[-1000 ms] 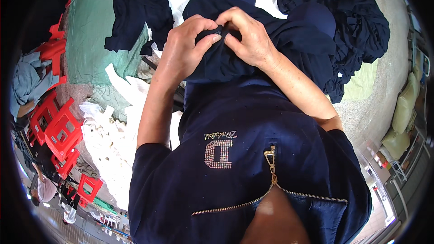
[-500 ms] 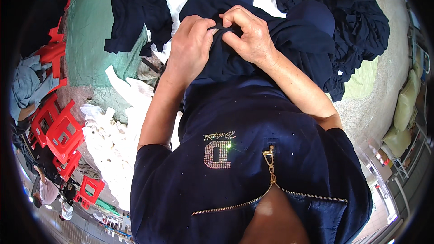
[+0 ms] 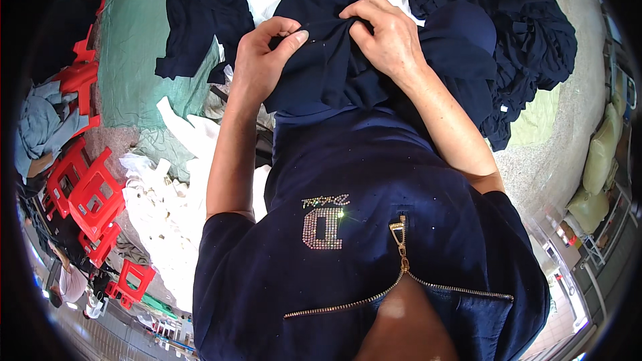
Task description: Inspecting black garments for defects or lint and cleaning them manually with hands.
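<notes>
The dark garment [image 3: 324, 70] is lying ahead of the wearer's torso, spanning the space between both hands. The right hand [image 3: 386, 37] is pinching a fold of this garment between thumb and index finger. The left hand [image 3: 259, 57] is holding its thumb and index finger almost together over the garment's left part; whether cloth is gripped between them cannot be told.

Markings: the wearer's navy shirt [image 3: 461, 241] is bearing a rhinestone emblem [image 3: 309, 230], one large block character, with smaller rhinestone script [image 3: 326, 201] above; both are appearing inverted. A gold-coloured zip pull [image 3: 399, 232] is hanging beside them. On the dark cloth pile [image 3: 535, 40], a small white patch [image 3: 503, 109] is showing; any writing there is too small to tell.
</notes>
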Demonstrator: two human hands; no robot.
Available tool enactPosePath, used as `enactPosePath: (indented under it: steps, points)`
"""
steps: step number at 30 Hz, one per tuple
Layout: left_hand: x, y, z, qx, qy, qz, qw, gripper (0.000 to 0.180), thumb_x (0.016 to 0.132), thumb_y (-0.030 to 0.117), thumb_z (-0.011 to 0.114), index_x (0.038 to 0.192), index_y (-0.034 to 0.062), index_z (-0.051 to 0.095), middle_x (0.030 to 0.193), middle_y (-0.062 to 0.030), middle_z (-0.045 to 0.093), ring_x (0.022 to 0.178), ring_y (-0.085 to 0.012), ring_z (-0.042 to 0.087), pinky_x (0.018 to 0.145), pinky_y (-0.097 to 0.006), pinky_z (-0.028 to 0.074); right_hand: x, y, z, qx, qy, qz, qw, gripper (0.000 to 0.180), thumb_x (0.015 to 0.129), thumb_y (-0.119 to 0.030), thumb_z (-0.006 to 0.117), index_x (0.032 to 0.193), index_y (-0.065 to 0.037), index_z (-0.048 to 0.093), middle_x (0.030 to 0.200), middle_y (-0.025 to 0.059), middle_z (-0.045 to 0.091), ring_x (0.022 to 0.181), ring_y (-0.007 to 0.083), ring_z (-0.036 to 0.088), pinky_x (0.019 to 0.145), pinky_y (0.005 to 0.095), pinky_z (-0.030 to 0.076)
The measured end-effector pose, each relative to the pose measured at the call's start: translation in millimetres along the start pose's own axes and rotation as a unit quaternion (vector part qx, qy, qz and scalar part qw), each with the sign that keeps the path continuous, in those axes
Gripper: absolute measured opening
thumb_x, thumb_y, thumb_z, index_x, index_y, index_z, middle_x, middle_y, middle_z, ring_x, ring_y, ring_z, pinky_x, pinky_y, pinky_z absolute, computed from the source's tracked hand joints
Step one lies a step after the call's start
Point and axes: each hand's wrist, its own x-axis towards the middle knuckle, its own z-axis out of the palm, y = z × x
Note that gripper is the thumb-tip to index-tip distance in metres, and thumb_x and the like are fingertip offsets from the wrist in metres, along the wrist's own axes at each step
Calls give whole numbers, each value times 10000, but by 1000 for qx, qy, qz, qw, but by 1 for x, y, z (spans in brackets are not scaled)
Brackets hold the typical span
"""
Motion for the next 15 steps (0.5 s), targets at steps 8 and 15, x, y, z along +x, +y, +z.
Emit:
enactPosePath:
  steps: [8,15]
  points:
    - [5,-11,1,-265,18,-92,960,127,933,141,721,986,28,700,897,54,641,852,-45,562,808,-192,415,6,-3,5,-67,44,-154,985,242,737,-30,668,975,-73,677,940,70,628,950,274,617,848,404,454]
    - [1,-8,-1,-194,-39,-114,974,172,928,154,726,1005,3,698,901,30,651,834,-41,563,790,-189,428,-6,-18,12,19,-109,-169,979,161,835,-99,748,957,-79,645,906,50,628,917,239,623,901,383,440]
